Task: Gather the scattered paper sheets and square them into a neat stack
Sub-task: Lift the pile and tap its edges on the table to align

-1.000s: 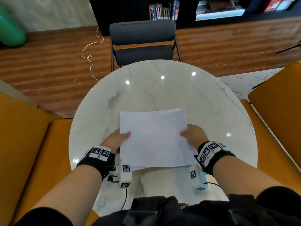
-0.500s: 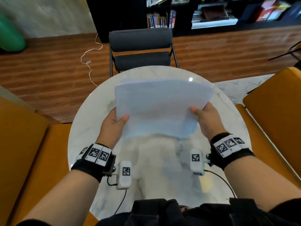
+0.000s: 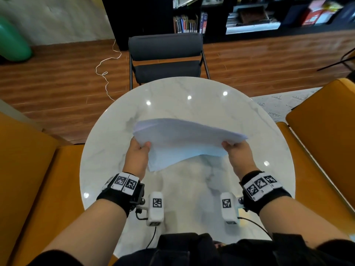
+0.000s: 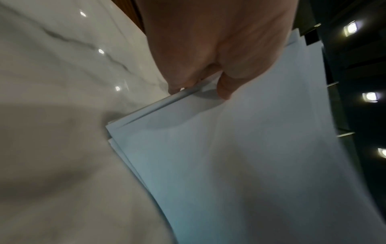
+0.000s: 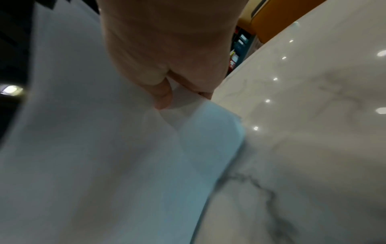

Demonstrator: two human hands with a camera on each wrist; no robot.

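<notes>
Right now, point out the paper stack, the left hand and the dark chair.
paper stack point(image 3: 184, 139), head view, middle of the top sheet.
left hand point(image 3: 137, 156), head view, back of the hand.
dark chair point(image 3: 165, 47), head view, middle of the backrest.

Round white marble bench point(image 3: 240, 120), grey veining, glossy top catching small ceiling-light reflections. The paper is being held above it, casting a soft shadow on the surface toward the near side; whether its low corner is touching the top cannot be told. Bench is standing on wood plank floor point(image 3: 57, 77), with a pale rug point(image 3: 278, 104) lying at the right.
</notes>
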